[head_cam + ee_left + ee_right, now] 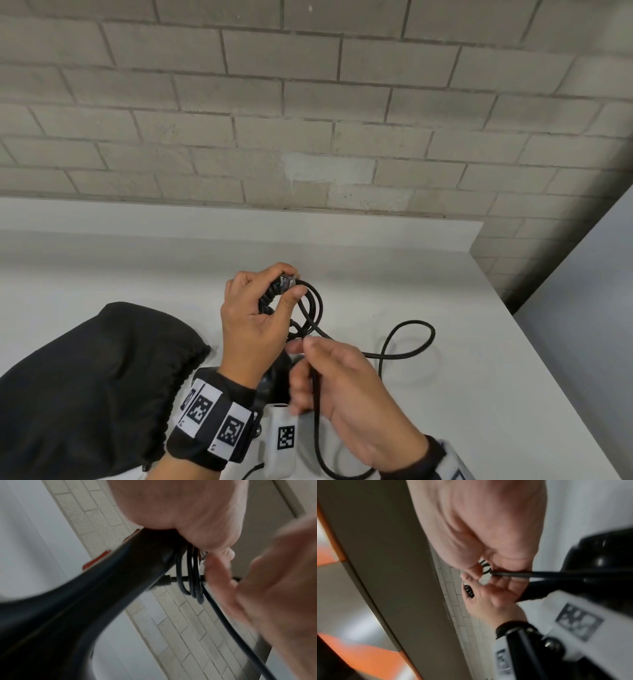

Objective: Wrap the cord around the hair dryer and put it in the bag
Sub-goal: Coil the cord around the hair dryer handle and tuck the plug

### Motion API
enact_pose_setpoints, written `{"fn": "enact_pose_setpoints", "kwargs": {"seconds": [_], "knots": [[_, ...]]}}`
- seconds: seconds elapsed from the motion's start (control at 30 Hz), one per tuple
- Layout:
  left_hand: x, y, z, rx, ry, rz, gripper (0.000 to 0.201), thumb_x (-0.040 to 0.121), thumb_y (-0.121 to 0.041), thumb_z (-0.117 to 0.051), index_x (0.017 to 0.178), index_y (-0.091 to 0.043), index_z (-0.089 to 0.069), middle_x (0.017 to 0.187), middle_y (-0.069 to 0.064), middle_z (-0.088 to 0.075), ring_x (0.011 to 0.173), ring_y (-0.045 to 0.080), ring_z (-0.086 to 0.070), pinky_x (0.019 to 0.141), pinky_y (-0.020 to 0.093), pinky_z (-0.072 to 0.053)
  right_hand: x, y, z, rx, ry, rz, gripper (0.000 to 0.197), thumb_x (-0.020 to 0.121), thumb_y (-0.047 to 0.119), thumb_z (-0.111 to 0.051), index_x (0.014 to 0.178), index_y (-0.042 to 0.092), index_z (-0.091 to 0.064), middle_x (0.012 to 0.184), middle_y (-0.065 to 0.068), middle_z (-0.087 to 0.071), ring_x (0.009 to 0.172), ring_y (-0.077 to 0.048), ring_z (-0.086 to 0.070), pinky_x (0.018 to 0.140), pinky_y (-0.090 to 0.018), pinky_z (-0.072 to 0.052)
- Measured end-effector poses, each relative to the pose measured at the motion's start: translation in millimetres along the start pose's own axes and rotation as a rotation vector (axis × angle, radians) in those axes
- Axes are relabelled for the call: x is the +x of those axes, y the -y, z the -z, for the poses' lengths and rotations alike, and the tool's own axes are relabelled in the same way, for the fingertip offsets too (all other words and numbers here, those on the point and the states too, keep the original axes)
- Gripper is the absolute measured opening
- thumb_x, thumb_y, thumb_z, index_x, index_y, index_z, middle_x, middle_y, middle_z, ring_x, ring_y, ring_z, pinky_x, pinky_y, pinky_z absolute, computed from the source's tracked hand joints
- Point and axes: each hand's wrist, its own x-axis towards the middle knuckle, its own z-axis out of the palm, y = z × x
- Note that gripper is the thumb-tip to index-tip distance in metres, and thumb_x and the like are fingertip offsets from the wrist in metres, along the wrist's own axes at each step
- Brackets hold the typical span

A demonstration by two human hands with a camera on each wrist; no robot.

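A person stands at a white table [462,394] against a grey brick wall [308,102], winding a black cord around a black hair dryer. The left hand [253,322] is raised above the table, its fingers and thumb curled around the end of the hair dryer [85,595] handle; the dryer's body hangs down toward the wrist and is mostly hidden in the head view. Several turns of the cord [407,342] already circle the handle under the left thumb, and a few looser loops hang just beside them. The right hand [342,387] sits just below and to the right, fingers curled around the running length of cord, apparently guiding it toward the handle for another turn. From that hand the cord trails down toward the near table edge, and a further slack loop lies on the table to the right; the plug is not in view. A black fabric bag [96,394] lies on the table to the left, near the left wrist, its gathered mouth facing the hands, with nothing visibly going into it. The wrapping looks partly done: the slack remains to be wound, and bagging the dryer has not yet begun.
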Motion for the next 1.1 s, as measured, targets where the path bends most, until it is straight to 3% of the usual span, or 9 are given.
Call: {"fn": "enact_pose_setpoints", "kwargs": {"seconds": [0.1,0.37,0.5,0.6,0.7,0.83,0.93,1.03,1.1], "knots": [[-0.3,-1.0,0.4,-0.005,0.000,0.007,0.030,0.085,-0.060,-0.060,0.106,-0.039,-0.064,0.087,0.000,-0.068,0.089,0.020,-0.055,0.080,0.027,-0.046,-12.4,9.6,3.5,-0.044,-0.048,0.101,0.027,0.101,0.031,-0.047,0.091,0.012,-0.064,0.053,0.003,-0.034,0.045,-0.010,-0.025,0.043,-0.021,-0.024],[0.7,2.9,-1.5,-0.020,0.002,0.035,0.018,0.084,-0.051,-0.063,0.099,-0.041,-0.068,0.088,-0.003,-0.068,0.089,0.020,-0.054,0.079,0.024,-0.046,-64.4,25.8,69.8,-0.393,-0.335,0.204,0.061,0.072,0.066,-0.058,0.053,0.008,-0.060,0.044,0.004,-0.027,0.038,-0.010,-0.023,0.040,-0.018,-0.023],[0.7,3.0,-1.9,-0.018,0.015,0.034,0.023,0.084,-0.052,-0.063,0.101,-0.037,-0.067,0.089,-0.001,-0.068,0.090,0.021,-0.054,0.079,0.014,-0.042,-59.9,4.3,103.3,-0.782,-0.468,0.205,0.047,0.086,0.038,-0.068,0.046,0.015,-0.057,0.041,0.006,-0.039,0.040,-0.005,-0.034,0.047,-0.014,-0.029],[-0.6,2.1,-1.4,-0.026,0.015,0.026,0.023,0.084,-0.050,-0.064,0.101,-0.035,-0.068,0.089,-0.001,-0.068,0.089,0.020,-0.054,0.079,0.011,-0.040,-45.2,-21.3,115.3,-1.035,-0.539,0.199,0.026,0.081,0.042,-0.074,0.062,0.031,-0.060,0.053,0.010,-0.055,0.053,-0.006,-0.050,0.057,-0.023,-0.046],[-2.2,1.3,-0.5,-0.029,0.012,0.023,0.023,0.084,-0.052,-0.063,0.100,-0.036,-0.068,0.089,-0.001,-0.069,0.089,0.021,-0.054,0.079,0.011,-0.039,-29.4,-29.9,105.4,-1.178,-0.502,0.404,0.015,0.081,0.040,-0.074,0.089,0.037,-0.062,0.088,0.019,-0.056,0.088,-0.004,-0.055,0.075,-0.012,-0.042],[-3.5,-1.3,1.2,-0.030,0.006,0.005,0.020,0.084,-0.051,-0.064,0.100,-0.040,-0.067,0.088,-0.001,-0.069,0.089,0.020,-0.054,0.080,0.011,-0.039,-7.7,-15.2,61.1,-1.096,-0.464,0.724,0.028,0.084,0.043,-0.065,0.104,0.023,-0.062,0.102,0.012,-0.051,0.100,-0.001,-0.050,0.088,-0.005,-0.036],[-3.6,-2.2,1.9,-0.014,0.001,-0.002,0.020,0.084,-0.051,-0.063,0.100,-0.039,-0.067,0.088,-0.001,-0.069,0.089,0.020,-0.054,0.080,0.010,-0.038,5.2,-10.8,34.5,-1.115,-0.311,0.549,0.053,0.090,0.048,-0.060,0.134,0.027,-0.039,0.125,0.014,-0.041,0.117,0.004,-0.039,0.093,0.000,-0.029],[-4.4,-3.8,1.7,-0.008,-0.010,0.004,0.022,0.084,-0.052,-0.063,0.100,-0.039,-0.067,0.088,-0.001,-0.067,0.089,0.019,-0.053,0.080,0.009,-0.038,9.6,-12.2,27.2,-1.176,-0.206,0.395,0.050,0.096,0.044,-0.052,0.139,0.032,-0.030,0.116,0.019,-0.041,0.105,0.004,-0.044,0.080,-0.003,-0.035],[-4.6,-5.0,1.8,-0.009,-0.017,0.004,0.021,0.083,-0.054,-0.062,0.100,-0.041,-0.067,0.087,-0.003,-0.065,0.089,0.017,-0.053,0.079,0.009,-0.038,8.0,-5.9,25.1,-1.310,-0.241,0.539,0.030,0.098,0.037,-0.052,0.126,0.029,-0.046,0.099,0.016,-0.048,0.087,-0.002,-0.052,0.071,-0.010,-0.043]]}}
